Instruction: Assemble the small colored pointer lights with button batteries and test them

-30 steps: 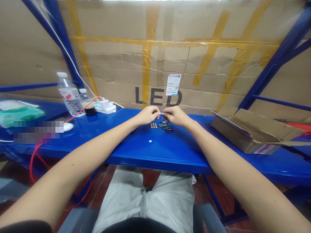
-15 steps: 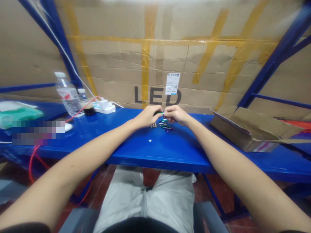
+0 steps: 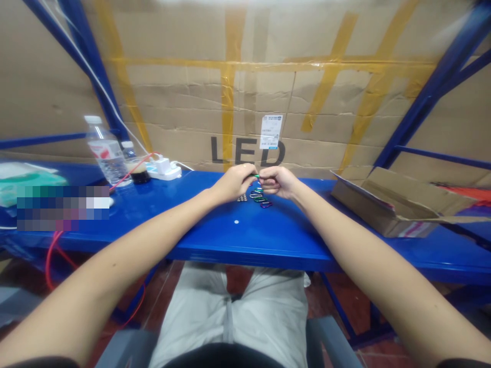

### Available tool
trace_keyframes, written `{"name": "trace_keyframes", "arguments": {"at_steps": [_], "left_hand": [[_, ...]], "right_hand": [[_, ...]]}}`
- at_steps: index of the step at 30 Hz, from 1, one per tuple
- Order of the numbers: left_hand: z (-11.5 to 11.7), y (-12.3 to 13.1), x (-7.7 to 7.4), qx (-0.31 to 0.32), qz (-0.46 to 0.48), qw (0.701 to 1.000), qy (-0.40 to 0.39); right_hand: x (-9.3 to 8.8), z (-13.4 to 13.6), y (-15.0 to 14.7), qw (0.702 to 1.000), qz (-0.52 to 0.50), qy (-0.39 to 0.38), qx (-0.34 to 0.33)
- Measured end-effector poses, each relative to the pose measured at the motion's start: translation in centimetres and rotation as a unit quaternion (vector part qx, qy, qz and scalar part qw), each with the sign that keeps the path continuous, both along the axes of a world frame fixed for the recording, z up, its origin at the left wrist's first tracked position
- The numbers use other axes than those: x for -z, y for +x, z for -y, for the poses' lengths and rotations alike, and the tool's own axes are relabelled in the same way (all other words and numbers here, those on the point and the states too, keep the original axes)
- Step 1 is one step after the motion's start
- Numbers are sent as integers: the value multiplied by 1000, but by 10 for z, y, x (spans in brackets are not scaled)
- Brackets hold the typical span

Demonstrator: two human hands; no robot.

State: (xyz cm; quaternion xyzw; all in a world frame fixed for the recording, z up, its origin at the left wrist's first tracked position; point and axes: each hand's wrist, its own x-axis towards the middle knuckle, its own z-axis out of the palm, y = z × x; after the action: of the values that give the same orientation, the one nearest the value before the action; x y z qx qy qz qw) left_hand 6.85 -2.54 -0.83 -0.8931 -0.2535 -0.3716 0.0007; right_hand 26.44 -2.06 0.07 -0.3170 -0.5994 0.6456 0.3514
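Observation:
My left hand (image 3: 235, 184) is closed in a pinch on a slim green carabiner (image 3: 256, 176), mostly hidden by the fingers. My right hand (image 3: 278, 182) meets it from the other side, thumb and forefinger pinched at the carabiner's right end and the other fingers curled in. Both hands are just above the blue table. Below them lie several coloured carabiners (image 3: 261, 200), green, purple and silvery ones among them. To their left sits a small group of metallic beads (image 3: 242, 198), partly covered by my left hand.
A small white disc (image 3: 236, 222) lies on the blue table (image 3: 215, 240). To the right stands an open cardboard box (image 3: 368, 204). On the left are a water bottle (image 3: 107, 158), a dark-liquid bottle (image 3: 138, 171), a power strip (image 3: 166, 171) and red cable (image 3: 49, 255).
My right-hand fingers have curled in more tightly against the green carabiner, and less of it shows between the hands. The view has shifted slightly.

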Motion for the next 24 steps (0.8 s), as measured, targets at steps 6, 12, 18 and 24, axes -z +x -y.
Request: {"name": "trace_keyframes", "arguments": {"at_steps": [6, 12, 18, 24], "left_hand": [[-8, -1, 0, -16, 30, 998, -51], [-22, -3, -1, -2, 215, 933, -289], [-33, -13, -2, 67, 368, 773, -512], [-32, -15, -4, 95, 383, 717, -575]], "right_hand": [[-4, 3, -6, 997, 46, 27, 53], [-1, -14, 7, 909, 270, 219, 230], [22, -33, 19, 786, 457, 353, 222], [37, -45, 21, 791, 465, 362, 163]]}}
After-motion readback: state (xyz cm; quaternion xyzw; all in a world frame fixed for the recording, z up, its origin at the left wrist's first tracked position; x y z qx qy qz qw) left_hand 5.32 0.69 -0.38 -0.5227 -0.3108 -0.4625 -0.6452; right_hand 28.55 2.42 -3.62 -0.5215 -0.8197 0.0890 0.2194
